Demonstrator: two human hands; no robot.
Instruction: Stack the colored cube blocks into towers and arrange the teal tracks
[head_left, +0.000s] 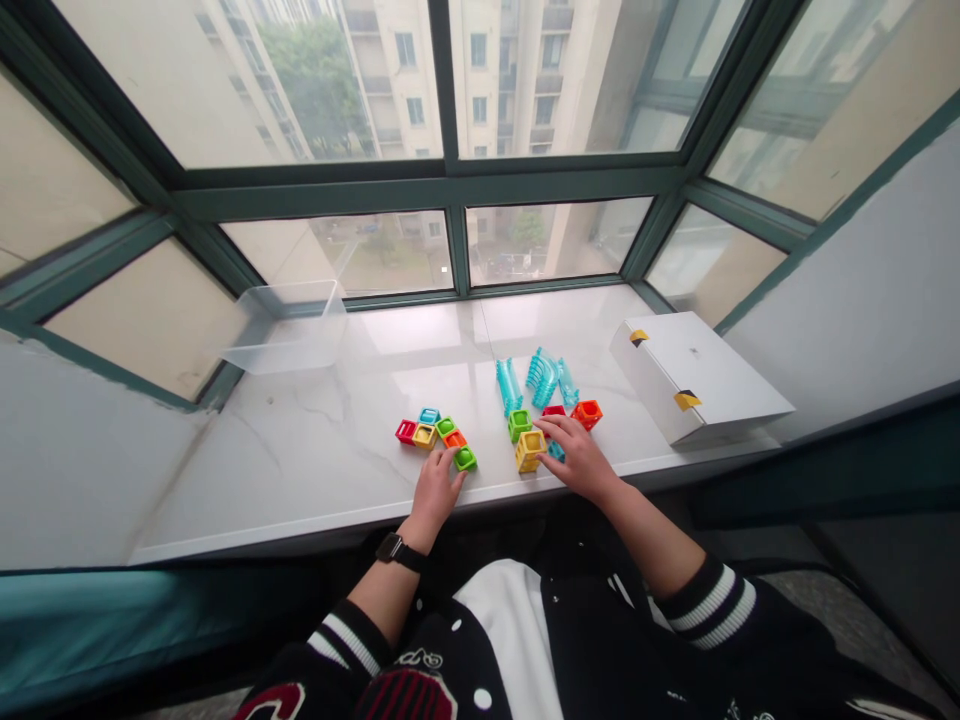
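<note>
On the ledge, my left hand [437,487] has its thumb and forefinger closed at the near green block [465,458]. This block lines up with an orange block [454,439] and another green block [446,427]. Just left of them lie a yellow block [425,436], a blue block [429,416] and a red block [406,432]. My right hand [579,455] pinches at the right side of a yellow block [530,451], its fingers partly covering a red block [553,411] and a blue block [556,451]. A green block [519,425] stands behind the yellow one.
Clear turquoise ribbed track pieces [543,378] lie beyond my right hand, and an orange-red block [586,414] to its right. A transparent plastic bin [296,335] stands at the back left. A white box [701,370] with yellow-black tabs sits at right. Windows enclose the marble-look ledge [300,460].
</note>
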